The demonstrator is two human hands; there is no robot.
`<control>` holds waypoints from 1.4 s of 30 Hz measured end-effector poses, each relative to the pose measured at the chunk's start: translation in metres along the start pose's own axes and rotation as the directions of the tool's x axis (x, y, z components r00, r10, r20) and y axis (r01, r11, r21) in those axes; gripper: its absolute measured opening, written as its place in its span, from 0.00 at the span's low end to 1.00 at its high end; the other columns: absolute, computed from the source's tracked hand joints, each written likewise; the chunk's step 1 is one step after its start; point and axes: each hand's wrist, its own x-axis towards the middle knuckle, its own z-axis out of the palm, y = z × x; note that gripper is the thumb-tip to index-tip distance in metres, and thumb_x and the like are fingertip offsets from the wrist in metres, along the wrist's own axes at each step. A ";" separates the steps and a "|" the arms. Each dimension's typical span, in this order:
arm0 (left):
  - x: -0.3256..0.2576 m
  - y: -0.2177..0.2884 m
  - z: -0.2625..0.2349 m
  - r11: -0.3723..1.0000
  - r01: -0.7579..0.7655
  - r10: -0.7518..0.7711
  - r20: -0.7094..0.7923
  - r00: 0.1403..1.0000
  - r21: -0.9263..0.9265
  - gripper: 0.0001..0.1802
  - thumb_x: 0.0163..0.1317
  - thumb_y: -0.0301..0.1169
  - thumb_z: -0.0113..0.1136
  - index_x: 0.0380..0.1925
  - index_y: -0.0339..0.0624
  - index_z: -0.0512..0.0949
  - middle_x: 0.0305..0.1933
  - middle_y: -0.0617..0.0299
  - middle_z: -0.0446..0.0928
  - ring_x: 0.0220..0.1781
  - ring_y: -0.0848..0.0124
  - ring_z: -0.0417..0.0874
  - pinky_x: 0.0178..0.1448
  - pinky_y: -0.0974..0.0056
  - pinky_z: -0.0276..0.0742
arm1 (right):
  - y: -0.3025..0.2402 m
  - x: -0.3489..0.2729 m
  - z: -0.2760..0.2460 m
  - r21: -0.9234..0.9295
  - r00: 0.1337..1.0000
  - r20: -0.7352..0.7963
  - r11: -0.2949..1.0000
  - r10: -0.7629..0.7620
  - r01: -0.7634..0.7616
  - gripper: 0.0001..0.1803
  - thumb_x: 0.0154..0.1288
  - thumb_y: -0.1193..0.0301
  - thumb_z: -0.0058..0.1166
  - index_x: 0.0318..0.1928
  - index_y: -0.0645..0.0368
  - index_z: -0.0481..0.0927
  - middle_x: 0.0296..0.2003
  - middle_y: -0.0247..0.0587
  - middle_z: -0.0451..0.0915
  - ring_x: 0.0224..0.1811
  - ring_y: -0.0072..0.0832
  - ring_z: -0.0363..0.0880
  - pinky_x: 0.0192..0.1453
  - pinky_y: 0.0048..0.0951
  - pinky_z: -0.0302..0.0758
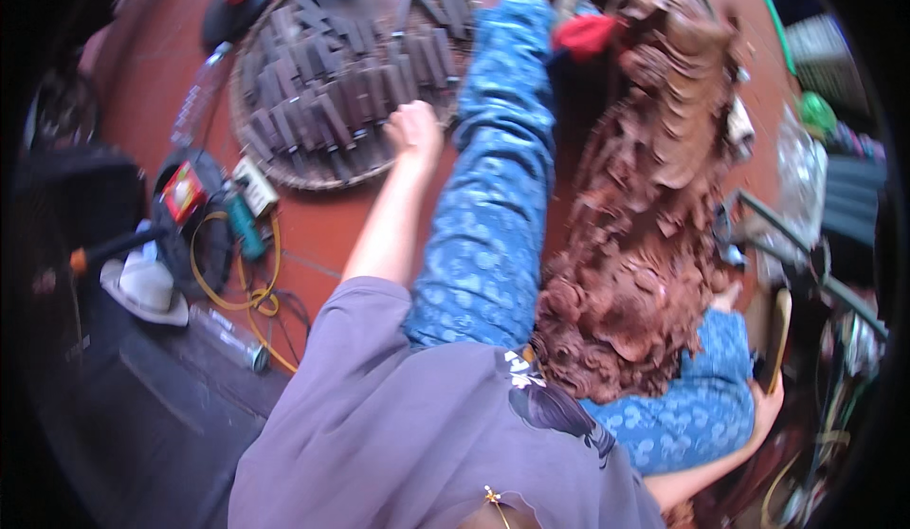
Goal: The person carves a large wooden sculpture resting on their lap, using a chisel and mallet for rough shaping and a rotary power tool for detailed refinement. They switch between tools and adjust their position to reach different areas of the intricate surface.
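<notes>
On the left, a pale hat [147, 287] with a smooth crown lies near a clear plastic bottle [227, 337]. Past them, a yellow cord [277, 245] loops beside a ribbed-looking teal cylinder [244, 228] and a glossy red packet [183, 192].

Next comes the round tray [301, 184], its rim seemingly woven, set on the reddish floor [313, 230] ahead and to the left of the person. Slim, straight, dark bars [365, 93] fill it in rough rows, many slanting from upper left to lower right; a few ends catch light like metal.

The left hand [415, 129] is at the tray's near right edge, over or just beside the bars, and by far the nearer hand. Its fingers look curled inward, but blur hides how tightly, and whether they have hold of anything cannot be told.

The left leg [488, 178], in crinkled, patterned blue cloth, stretches forward between tray and carving. The carving [645, 216] lies between the legs, long axis running forward and slightly right: brown, wood-like, knobbly and deeply cut at the near end, smoother folds farther up.

At far right, beyond the bent right leg [678, 425], the right hand [766, 401] meets the lower end of a curved yellowish strip [782, 330]. Whether it grips the strip, and how far it is closed, cannot be told.
</notes>
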 end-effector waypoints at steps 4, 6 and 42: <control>0.020 0.010 -0.007 0.970 -0.018 -0.006 0.100 0.995 0.242 0.12 0.60 0.34 0.53 0.33 0.43 0.84 0.41 0.54 0.83 0.46 0.57 0.84 0.47 0.53 0.78 | -0.040 -0.001 0.013 -0.027 1.000 -0.021 1.000 0.002 -0.003 0.28 0.50 0.77 0.66 0.55 0.66 0.73 0.43 0.35 0.79 0.44 0.22 0.75 0.52 0.25 0.71; 0.030 0.014 0.000 0.973 0.012 -0.037 0.106 0.994 0.229 0.14 0.61 0.36 0.52 0.38 0.43 0.84 0.45 0.53 0.82 0.50 0.55 0.82 0.51 0.51 0.77 | -0.043 -0.007 0.014 -0.143 0.997 -0.078 0.989 0.017 -0.028 0.26 0.47 0.73 0.68 0.49 0.62 0.77 0.34 0.32 0.80 0.36 0.20 0.74 0.44 0.24 0.72; -0.295 0.157 -0.169 -0.623 -0.067 0.773 -0.626 0.097 -0.779 0.15 0.56 0.42 0.56 0.30 0.41 0.71 0.28 0.62 0.69 0.24 0.68 0.72 0.27 0.64 0.68 | -0.050 -0.010 0.011 -0.192 0.985 0.002 0.967 0.172 -0.168 0.23 0.51 0.75 0.65 0.50 0.63 0.76 0.37 0.33 0.79 0.38 0.21 0.74 0.48 0.24 0.70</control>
